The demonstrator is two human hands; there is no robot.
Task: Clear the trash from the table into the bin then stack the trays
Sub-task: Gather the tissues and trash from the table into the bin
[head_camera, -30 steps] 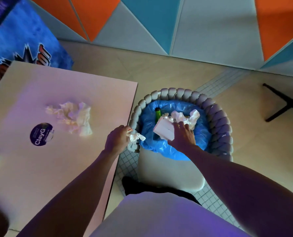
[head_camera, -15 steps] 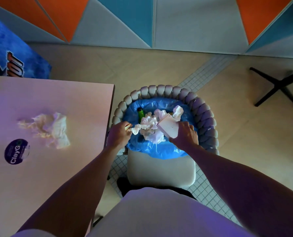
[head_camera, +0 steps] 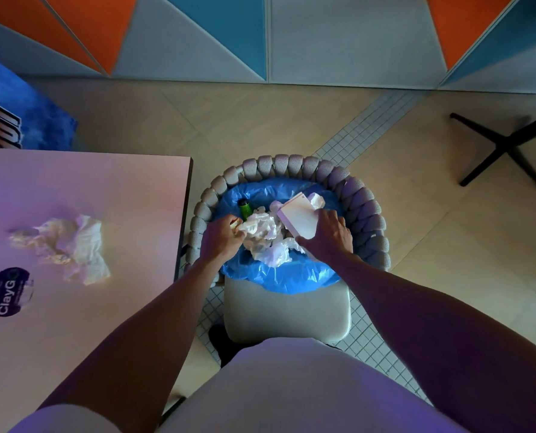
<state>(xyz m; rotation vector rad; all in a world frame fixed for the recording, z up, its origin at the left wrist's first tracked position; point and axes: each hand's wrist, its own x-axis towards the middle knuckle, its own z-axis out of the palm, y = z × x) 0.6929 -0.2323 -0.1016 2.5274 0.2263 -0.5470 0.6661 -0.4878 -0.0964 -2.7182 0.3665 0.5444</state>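
Over the bin [head_camera: 369,220], our left hand [head_camera: 221,239] fingers clutch a napkin wad [head_camera: 244,228], right hand [head_camera: 330,237] fingers grip a white box [head_camera: 296,215]; crumpled tissue [head_camera: 69,245] and sticker [head_camera: 7,292] on table [head_camera: 119,189] left; tiled floor [head_camera: 229,120].

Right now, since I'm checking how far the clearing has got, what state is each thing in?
Bin: lined with a blue bag, crumpled paper inside.
Left hand: over the bin, gripping a tissue.
Right hand: over the bin, holding a box.
Bottle: in the bin, cap on.
Napkin: crumpled, on the table, not binned.
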